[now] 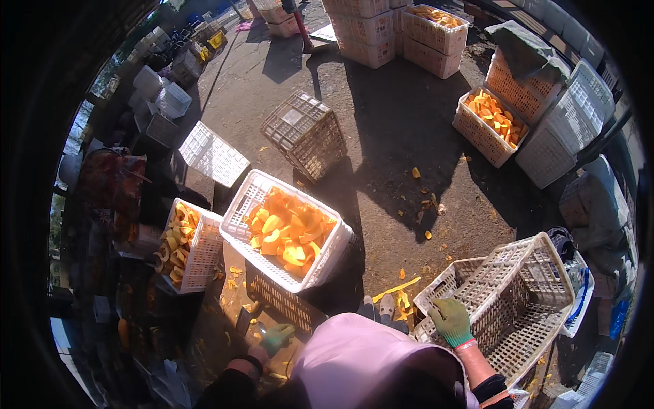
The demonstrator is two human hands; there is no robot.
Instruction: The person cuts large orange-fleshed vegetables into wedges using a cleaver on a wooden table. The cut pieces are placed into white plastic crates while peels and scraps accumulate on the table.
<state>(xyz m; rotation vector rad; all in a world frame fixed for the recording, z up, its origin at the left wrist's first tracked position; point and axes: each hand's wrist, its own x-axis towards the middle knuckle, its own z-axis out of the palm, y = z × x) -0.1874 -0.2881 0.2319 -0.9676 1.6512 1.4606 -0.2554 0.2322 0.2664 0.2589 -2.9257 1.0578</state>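
Observation:
My right hand [452,321], in a green-and-yellow work glove, grips the edge of an empty, tilted plastic crate [549,266]. This crate rests on another dirty crate [426,296]. My left hand [277,338], in a green glove, is low beside the pink cloth at my front. A shiny object and a dark blade-like piece [244,319] lie by its fingers; whether it holds them is unclear. Ahead, a white crate [235,237] contains orange pumpkin pieces [286,230]. To its left stands another white crate [200,255] of cut pumpkin [176,245].
A brown crate [306,135] stands on the pavement beyond, near a white crate [214,153]. At right is a crate [480,135] of pumpkin pieces. Crate stacks [365,36] rise at the back. Peel strips [396,289] and scraps lie by my feet.

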